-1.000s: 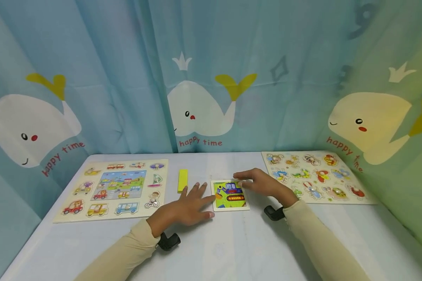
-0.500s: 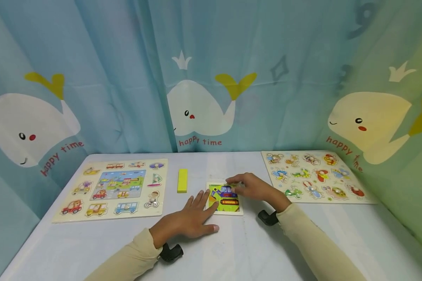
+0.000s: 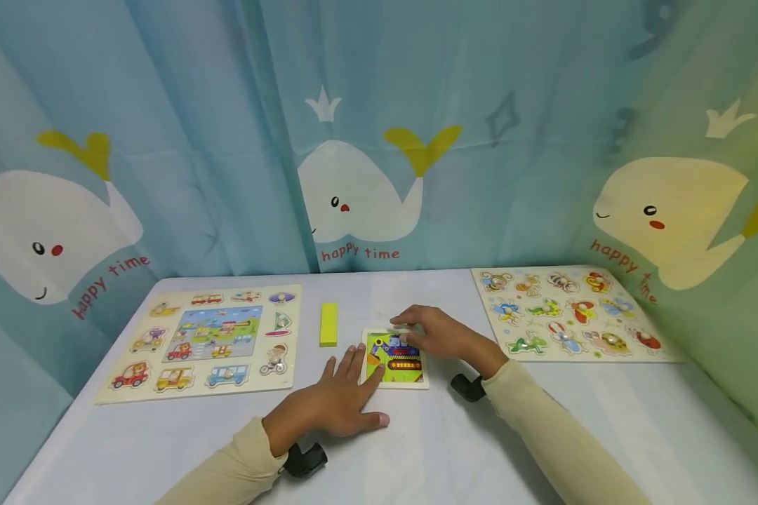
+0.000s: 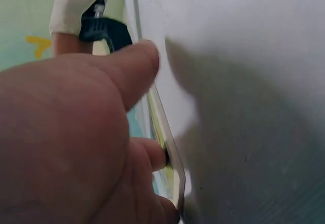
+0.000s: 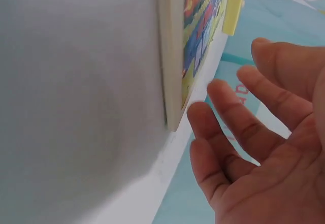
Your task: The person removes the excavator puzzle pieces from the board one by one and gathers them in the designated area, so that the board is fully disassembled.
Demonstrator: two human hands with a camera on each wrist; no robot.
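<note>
A small square puzzle [image 3: 404,365] with a picture of an excavator lies flat on the table between the two hands. My left hand [image 3: 331,407] is spread palm down at its left side, the index finger reaching over the picture. In the left wrist view fingertips of the left hand [image 4: 71,132] lie along the puzzle's edge [image 4: 176,173]. At the puzzle's upper right corner is my right hand [image 3: 445,337], fingers loosely bent. The right wrist view shows the right hand [image 5: 264,137] with its fingers apart and nothing held, beside the puzzle [image 5: 200,36].
A yellow block [image 3: 328,325] lies behind the left hand. To the left is a vehicle peg puzzle board [image 3: 164,333]; an insect peg puzzle board [image 3: 556,333] lies at the right rear. A blue whale-print curtain [image 3: 227,175] stands behind the table [image 3: 410,463].
The excavator puzzle has slid left and slightly nearer to me. My right hand has moved left with it, while the left hand has come slightly nearer, its index finger now over the picture.
</note>
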